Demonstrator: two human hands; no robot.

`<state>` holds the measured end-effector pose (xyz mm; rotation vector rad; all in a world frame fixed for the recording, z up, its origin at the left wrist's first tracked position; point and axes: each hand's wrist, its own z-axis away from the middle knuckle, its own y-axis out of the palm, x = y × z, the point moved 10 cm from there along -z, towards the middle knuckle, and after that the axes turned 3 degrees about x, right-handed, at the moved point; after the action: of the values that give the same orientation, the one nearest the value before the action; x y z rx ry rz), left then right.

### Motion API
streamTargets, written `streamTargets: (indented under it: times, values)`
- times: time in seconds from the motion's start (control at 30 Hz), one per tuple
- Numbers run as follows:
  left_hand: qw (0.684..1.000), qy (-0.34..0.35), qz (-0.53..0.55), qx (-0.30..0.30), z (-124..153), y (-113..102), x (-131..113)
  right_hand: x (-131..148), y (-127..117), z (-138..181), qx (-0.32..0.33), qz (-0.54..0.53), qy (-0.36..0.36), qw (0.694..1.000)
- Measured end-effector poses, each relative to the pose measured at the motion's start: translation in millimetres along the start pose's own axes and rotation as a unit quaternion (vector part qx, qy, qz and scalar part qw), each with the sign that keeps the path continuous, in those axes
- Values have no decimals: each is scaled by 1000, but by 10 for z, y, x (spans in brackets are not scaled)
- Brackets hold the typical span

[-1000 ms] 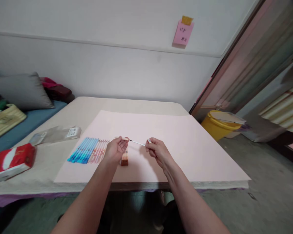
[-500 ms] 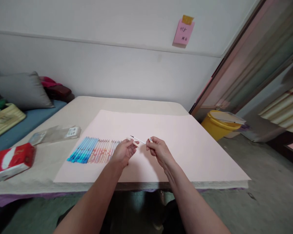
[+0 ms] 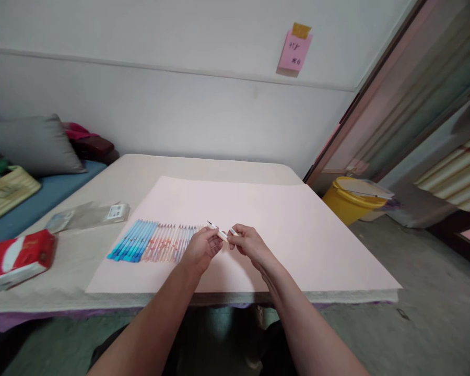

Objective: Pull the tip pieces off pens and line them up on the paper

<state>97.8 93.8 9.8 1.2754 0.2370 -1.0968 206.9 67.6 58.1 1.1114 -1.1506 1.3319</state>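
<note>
Nearest the camera, two bare forearms are seen reaching up from the lower edge and meeting just above the near part of the table (image 3: pixel 141 172). The left hand (image 3: pixel 202 249) is curled, and its fingers (image 3: pixel 214 240) are pressed together in a pinch on a slim white pen (image 3: pixel 219 233), which is held tilted above the table with its dark tip up and to the left. The right hand (image 3: pixel 249 245) is held just beside the left, almost touching it. Its fingers (image 3: pixel 238 239) are closed on a small white piece (image 3: pixel 233 231) at the pen's right end; whether that piece is joined to the pen cannot be told. Just left of the left hand, a row of pens (image 3: pixel 152 241) is laid side by side, blue ones at the left and paler ones toward the hands. The row rests on a pale pink sheet (image 3: pixel 290 224) that is spread over the table. Further left, off the sheet, a clear plastic bag (image 3: pixel 88 215) and a red tissue pack (image 3: pixel 19 258) are seen lying on the table. Beyond the table's left edge a grey pillow (image 3: pixel 35 143) is propped up, a yellow bucket (image 3: pixel 350 201) stands on the floor at the right, and a pink note (image 3: pixel 293 52) is stuck to the far wall.
</note>
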Motion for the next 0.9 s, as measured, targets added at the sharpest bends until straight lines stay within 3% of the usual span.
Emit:
streamTargets:
  times: [0.17,0.33,0.63,0.9]
  values:
    - [1000,15,-13,-16,-25,-50,-22,-36,59,-2,17,-9,13,1000]
    - [999,6,-19,-39,-5,-70,-15,-81,-5,-36,-8,-14,16,1000]
    - [995,-56,-68,-43,30,-1,284,-416,34,-160,2,-76,112,991]
    - [994,-58,-67,-64,-13,-48,320,-490,93,-198,12,-76,116,990]
